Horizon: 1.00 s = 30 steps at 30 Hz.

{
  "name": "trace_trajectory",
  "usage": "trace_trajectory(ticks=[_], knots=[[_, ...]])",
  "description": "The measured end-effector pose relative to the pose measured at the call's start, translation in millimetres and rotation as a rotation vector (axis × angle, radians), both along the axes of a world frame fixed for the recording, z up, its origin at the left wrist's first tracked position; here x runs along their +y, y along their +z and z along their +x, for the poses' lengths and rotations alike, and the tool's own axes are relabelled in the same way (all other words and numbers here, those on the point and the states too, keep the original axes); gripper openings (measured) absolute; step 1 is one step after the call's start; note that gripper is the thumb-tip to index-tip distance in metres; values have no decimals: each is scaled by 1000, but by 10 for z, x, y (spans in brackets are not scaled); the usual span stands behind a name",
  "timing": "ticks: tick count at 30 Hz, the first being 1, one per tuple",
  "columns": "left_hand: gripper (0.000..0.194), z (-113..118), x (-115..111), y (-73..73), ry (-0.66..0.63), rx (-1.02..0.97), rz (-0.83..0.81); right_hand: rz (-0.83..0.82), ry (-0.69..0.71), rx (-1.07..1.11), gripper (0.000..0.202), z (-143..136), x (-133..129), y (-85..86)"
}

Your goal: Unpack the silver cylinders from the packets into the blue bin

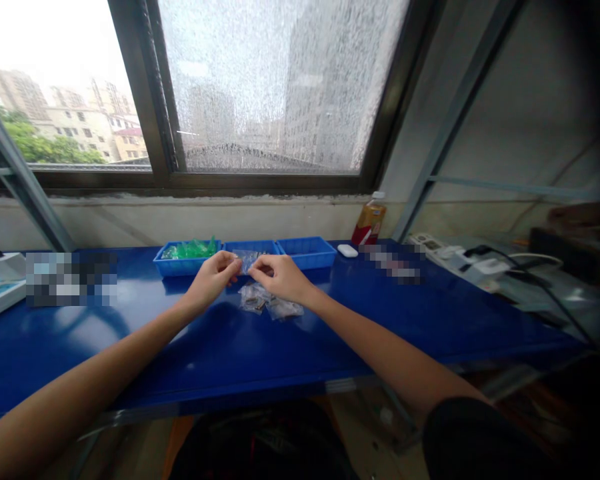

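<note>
Both my hands pinch a small clear plastic bag point(245, 259) between them, held up just in front of the blue bins. My left hand point(214, 277) grips its left side, thumb against the fingers. On the other side, my right hand point(280, 277) has its fingertips closed on the bag's edge. What the bag holds is too small to tell. Below my hands, several clear bags point(267, 301) with small parts lie in a loose pile on the blue table point(190, 363).
At the back stand a blue bin point(180, 272) with green bags, a middle bin partly hidden by my hands, and a right bin point(313, 259). A white case point(347, 251) and a bottle point(369, 220) are farther right. Power strips point(485, 267) with cables sit at the right edge.
</note>
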<state>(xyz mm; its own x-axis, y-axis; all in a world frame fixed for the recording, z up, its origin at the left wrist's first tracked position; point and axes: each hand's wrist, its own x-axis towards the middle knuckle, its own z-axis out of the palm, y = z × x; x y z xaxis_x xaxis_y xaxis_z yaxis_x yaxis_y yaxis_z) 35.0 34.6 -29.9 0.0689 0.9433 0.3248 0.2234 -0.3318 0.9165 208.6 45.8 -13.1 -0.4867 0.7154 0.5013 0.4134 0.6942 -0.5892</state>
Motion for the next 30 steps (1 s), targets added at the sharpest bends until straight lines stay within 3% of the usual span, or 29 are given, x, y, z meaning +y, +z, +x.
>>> trace_trajectory(ticks=[4, 7, 9, 11, 15, 18, 22, 25, 28, 30], knots=[[12, 8, -24, -21, 58, 375, 429, -195, -47, 101, 46, -48, 45, -13], [10, 28, -57, -14, 20, 500, 602, -303, -61, 247, 40, -78, 57, -33], [15, 37, -69, -1, 30, 511, 581, -258, -78, 285, 29, -84, 51, -47], [25, 39, -68, 16, 29, 444, 439, -163, -116, 265, 22, -79, 35, -57], [52, 23, -39, 37, -34, 77, -9, 57, -132, 127, 19, -59, -16, -67], [48, 9, -11, 26, -90, -176, -209, 202, -34, 46, 20, -55, -57, -74], [30, 4, 16, -4, -76, -238, -146, 227, 15, 28, 25, -71, -85, -80], [28, 1, 24, -11, -18, -187, -16, 170, -42, 32, 25, -89, -77, -73], [25, -5, 13, 0, 52, -35, 131, 44, -111, 27, 14, -108, -47, -64], [22, 1, -15, 15, 83, 114, 242, -110, -108, 42, 29, -121, -18, -64]])
